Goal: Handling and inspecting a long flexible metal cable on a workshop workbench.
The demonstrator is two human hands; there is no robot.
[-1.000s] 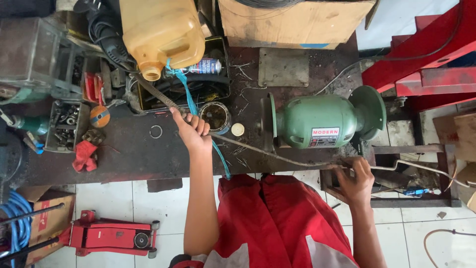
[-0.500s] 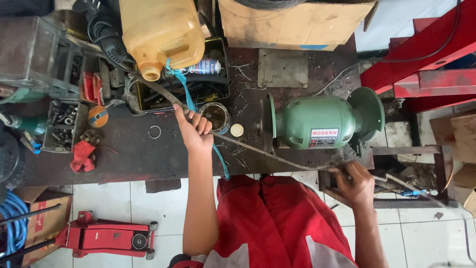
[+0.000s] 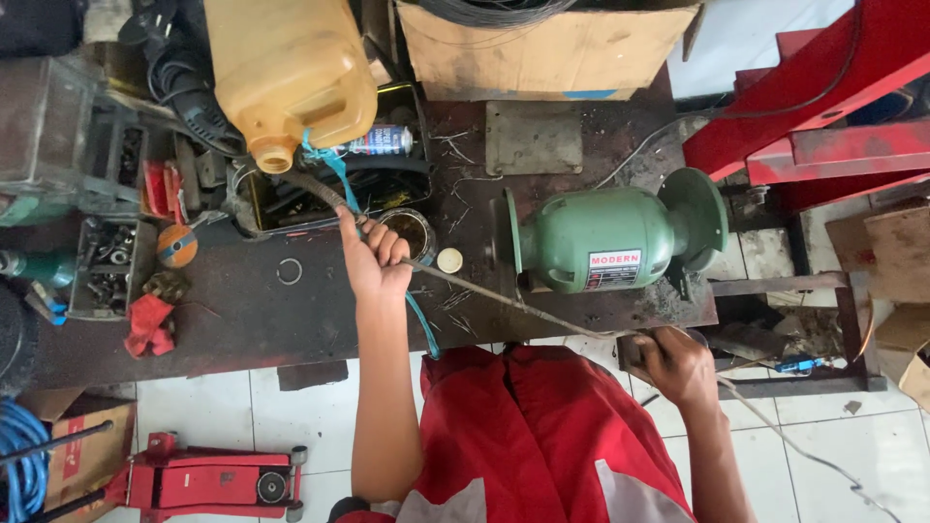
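Gripping a long cable (image 3: 504, 302), running slantwise from upper left to lower right across the workbench (image 3: 232, 310). My left hand (image 3: 373, 257), arm outstretched, fingers closed around its dark end; my right hand (image 3: 678, 363) fisted on it, beside the green grinder (image 3: 605, 237).

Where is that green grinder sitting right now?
In the head view the green grinder sits on the right part of the dark workbench, just beyond the cable stretched between the left hand and right hand.
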